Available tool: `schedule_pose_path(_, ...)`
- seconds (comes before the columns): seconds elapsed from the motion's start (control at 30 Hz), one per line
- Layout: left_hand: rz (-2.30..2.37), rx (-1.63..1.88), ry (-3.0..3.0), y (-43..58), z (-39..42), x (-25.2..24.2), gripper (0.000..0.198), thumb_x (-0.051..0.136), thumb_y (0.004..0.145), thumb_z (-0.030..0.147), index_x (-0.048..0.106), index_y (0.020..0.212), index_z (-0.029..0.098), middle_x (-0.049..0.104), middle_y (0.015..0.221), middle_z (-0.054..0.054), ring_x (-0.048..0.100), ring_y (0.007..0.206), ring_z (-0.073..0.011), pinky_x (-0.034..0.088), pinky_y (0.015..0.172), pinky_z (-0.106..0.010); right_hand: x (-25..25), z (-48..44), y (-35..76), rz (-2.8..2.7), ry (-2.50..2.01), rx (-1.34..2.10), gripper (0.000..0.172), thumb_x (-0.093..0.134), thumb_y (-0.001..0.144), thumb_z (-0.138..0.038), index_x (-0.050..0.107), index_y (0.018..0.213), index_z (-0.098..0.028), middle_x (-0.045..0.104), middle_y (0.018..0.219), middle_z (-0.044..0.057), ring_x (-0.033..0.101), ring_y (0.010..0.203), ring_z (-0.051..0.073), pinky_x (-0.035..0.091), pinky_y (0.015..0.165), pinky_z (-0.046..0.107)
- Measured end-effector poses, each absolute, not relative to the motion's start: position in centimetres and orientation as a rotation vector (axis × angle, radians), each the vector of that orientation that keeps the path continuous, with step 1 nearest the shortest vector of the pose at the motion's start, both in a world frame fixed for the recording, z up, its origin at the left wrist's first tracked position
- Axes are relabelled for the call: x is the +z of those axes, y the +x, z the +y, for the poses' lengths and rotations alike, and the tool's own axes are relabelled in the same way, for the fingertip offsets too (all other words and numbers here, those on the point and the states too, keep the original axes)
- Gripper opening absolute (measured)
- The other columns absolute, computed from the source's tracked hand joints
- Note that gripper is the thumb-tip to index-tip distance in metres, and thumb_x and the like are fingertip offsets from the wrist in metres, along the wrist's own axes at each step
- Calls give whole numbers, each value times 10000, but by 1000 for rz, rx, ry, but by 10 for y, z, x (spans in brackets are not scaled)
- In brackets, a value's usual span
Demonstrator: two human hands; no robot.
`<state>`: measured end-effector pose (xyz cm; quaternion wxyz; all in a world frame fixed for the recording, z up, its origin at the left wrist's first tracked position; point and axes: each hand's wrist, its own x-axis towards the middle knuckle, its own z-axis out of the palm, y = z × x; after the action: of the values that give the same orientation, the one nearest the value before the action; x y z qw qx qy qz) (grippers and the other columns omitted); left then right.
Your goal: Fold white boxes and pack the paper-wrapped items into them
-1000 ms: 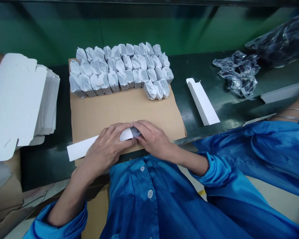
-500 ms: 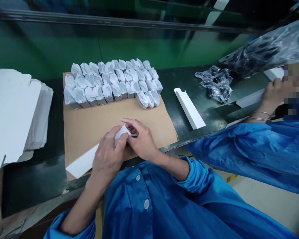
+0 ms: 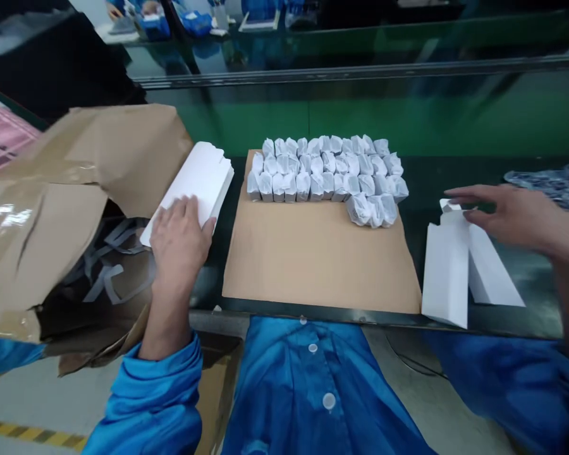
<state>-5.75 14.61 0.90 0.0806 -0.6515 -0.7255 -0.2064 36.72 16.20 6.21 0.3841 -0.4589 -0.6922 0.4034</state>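
Observation:
My left hand lies palm down, fingers spread, on a stack of flat white cartons at the left. At the right, my right hand is over the upper ends of two long white boxes, its thumb and fingers apart. The nearer box stands partly over the cardboard sheet's right edge, beside the other box. Several small bundles in white wrapping form rows on the brown cardboard sheet.
A large open brown carton with grey strips inside is at the left, near a pink crate. Crumpled clear plastic lies at the far right. The dark table's front edge runs before my blue clothing.
My hands have parted: the left moved onto the carton stack, the right to the right side. The white box they held now stands by the other box. The view has swung left.

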Motion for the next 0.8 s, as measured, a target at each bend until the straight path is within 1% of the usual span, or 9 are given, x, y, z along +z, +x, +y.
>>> schedule_pose_path(0.17, -2200, -726, -1699, -64, 146, 7, 423, 405, 992, 266, 642, 1285, 75, 674, 1263, -248, 643, 1203, -376, 478, 1027, -581, 36, 104, 273, -1691, -1041, 1269, 726, 665, 877, -531, 408, 1508, -281, 577, 1390, 146, 577, 1264, 306, 530, 987, 491)
schedule_pose_path(0.3, -1673, -990, -1732, -7, 112, -11, 386, 562, 954, 233, 630, 1325, 151, 732, 1190, -165, 719, 1072, -295, 545, 980, -449, 11, 86, 224, -1469, -973, 1481, 766, 637, 902, -523, 298, 1542, -274, 450, 1524, 151, 555, 1295, 274, 515, 1017, 457)
schedule_pose_path(0.37, -1283, -1030, -2073, 30, 87, -22, 482, 646, 907, 190, 573, 1383, 181, 748, 1175, -115, 713, 1100, -243, 521, 1041, -388, 1, 97, 212, -1299, -1020, 1434, 668, 595, 922, -514, 372, 1476, -214, 532, 1434, 161, 604, 1198, 257, 528, 969, 426)
schedule_pose_path(0.43, -1198, -1078, -2410, 54, 62, -25, 621, 718, 871, 268, 498, 1442, 160, 698, 1285, -130, 649, 1225, -235, 447, 1141, -392, -4, 115, 218, -1271, -1116, 1333, 474, 552, 943, -467, 519, 1300, -157, 655, 1203, 131, 643, 1021, 235, 535, 864, 381)
schedule_pose_path(0.5, -1393, -1407, -2365, 57, 47, -15, 715, 723, 866, 342, 418, 1500, 212, 550, 1479, -128, 517, 1380, -250, 421, 1168, -419, 0, 129, 240, -1527, -1163, 1351, 305, 574, 933, -396, 606, 1098, -142, 678, 1016, 75, 630, 890, 201, 504, 768, 321)
schedule_pose_path(0.57, -1764, -1795, -2198, 46, 46, 1, 740, 692, 877, 421, 368, 1526, 275, 459, 1556, -112, 495, 1396, -285, 497, 1090, -456, 12, 136, 265, -1984, -1034, 1491, 222, 631, 908, -355, 631, 980, -145, 670, 947, 40, 618, 845, 177, 465, 714, 274)
schedule_pose_path(0.67, -2390, -1693, -2496, 25, 63, 16, 560, 735, 808, 491, 649, 1287, 216, 727, 1207, -106, 726, 1001, -272, 621, 770, -357, 30, 131, 284, -2513, -851, 1502, 196, 603, 950, -328, 648, 1047, -164, 692, 970, 35, 640, 859, 178, 454, 709, 263)
schedule_pose_path(0.73, -2646, -1489, -2550, 20, 74, 12, 354, 768, 771, 467, 767, 972, 175, 775, 892, -64, 721, 763, -208, 581, 614, -266, 33, 117, 281, -2644, -1037, 1122, 327, 571, 978, -340, 591, 1259, -174, 700, 1093, 80, 655, 945, 225, 482, 778, 316)
schedule_pose_path(0.8, -2756, -1699, -2326, 21, 79, 1, 293, 764, 778, 446, 767, 864, 166, 751, 785, -39, 682, 694, -162, 543, 566, -223, 28, 100, 272, -2672, -1198, 591, 591, 623, 943, -424, 464, 1430, -129, 668, 1207, 163, 637, 1042, 306, 497, 853, 417)
